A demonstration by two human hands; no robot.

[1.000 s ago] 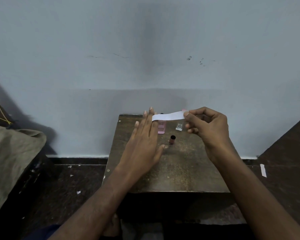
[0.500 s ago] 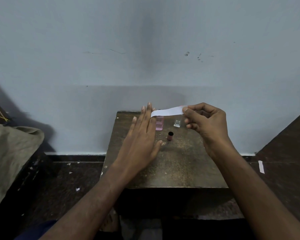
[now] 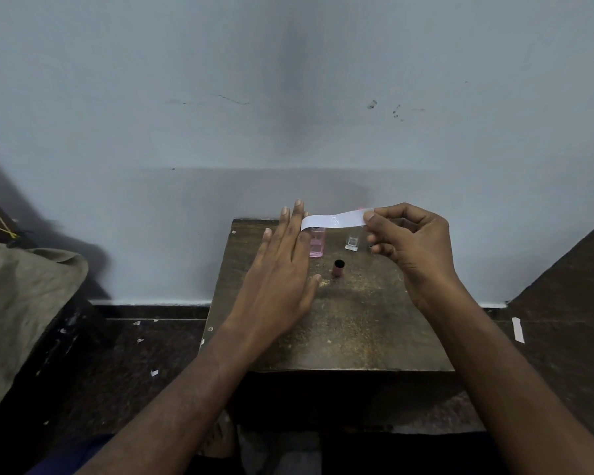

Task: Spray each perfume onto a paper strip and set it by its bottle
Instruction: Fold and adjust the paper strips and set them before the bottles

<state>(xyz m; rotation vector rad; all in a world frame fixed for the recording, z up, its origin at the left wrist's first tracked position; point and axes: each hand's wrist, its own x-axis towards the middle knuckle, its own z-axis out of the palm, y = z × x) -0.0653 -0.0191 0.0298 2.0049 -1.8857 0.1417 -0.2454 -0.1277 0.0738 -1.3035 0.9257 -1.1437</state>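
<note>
Setting: a small dark wooden table [image 3: 354, 330] is set against a pale blue wall [image 3: 288, 97]; scraps of paper are scattered on the dark floor [image 3: 144, 358], and a loose white slip [image 3: 517, 330] lies on the floor to the right.

Items on table: a pink bottle [image 3: 317, 244] and a small clear bottle [image 3: 352, 241] are stood near the back edge, apart from each other. A dark cap [image 3: 337, 268] is stood just in front, between the two.

Paper strip: a white paper strip [image 3: 335, 220] is held in the air above the bottles, stretched roughly level between the two hands. No strip is seen laid beside either bottle.

Right hand: the right hand [image 3: 410, 240] is closed in a pinch, the strip's right end gripped between thumb and forefinger; the other fingers are curled in.

Left hand: the left hand [image 3: 282, 269] is flat and released, fingers extended; the strip's left end is met by the fingertips. Whether it is pressed or merely touched cannot be told.

Step in hand: the strip is judged to be readied for spraying; the pink bottle partly hidden behind the left fingers appears uncapped, though this is not certain.

Next move: a bottle is to be taken by the free left hand and its nozzle aimed at the strip, the strip kept clear of the other bottle.
</note>
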